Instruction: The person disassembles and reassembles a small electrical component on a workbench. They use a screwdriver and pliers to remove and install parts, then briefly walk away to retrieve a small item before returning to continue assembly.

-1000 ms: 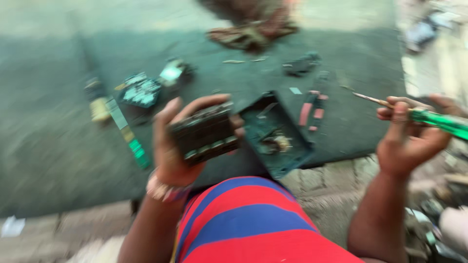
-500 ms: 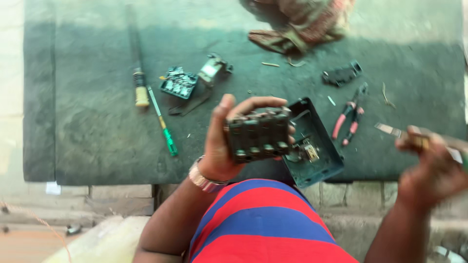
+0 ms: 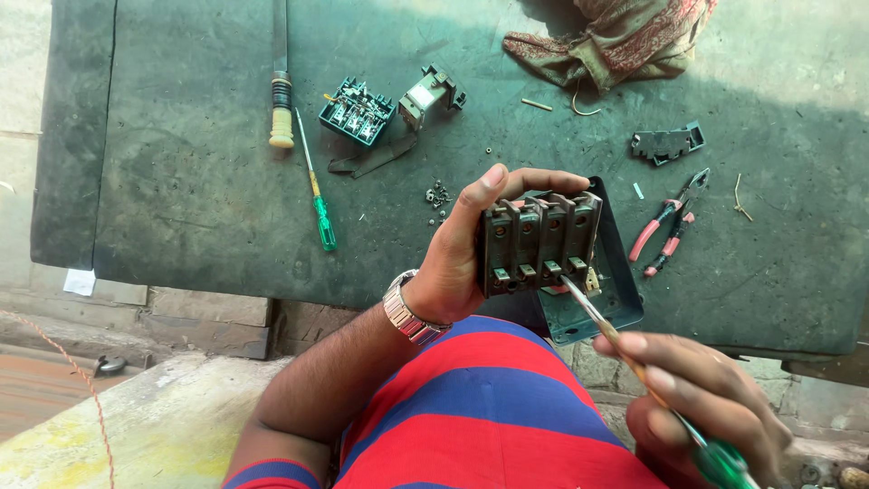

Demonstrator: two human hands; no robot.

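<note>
Both hands (image 3: 462, 263) beyond mat edge (image 3: 380, 297)

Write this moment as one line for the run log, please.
left hand: holds dark switch block | right hand: green-handled screwdriver, tip at block's lower terminal | pliers: on mat

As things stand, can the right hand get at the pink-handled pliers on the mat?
Probably not freely: the right hand is gripping a green-handled screwdriver. The pliers lie uncovered on the mat, nothing across them.

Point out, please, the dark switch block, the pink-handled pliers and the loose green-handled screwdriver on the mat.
dark switch block (image 3: 539, 243): head view, front face.
pink-handled pliers (image 3: 668, 228): head view, handles near the pivot.
loose green-handled screwdriver (image 3: 325, 225): head view, green handle.
</note>
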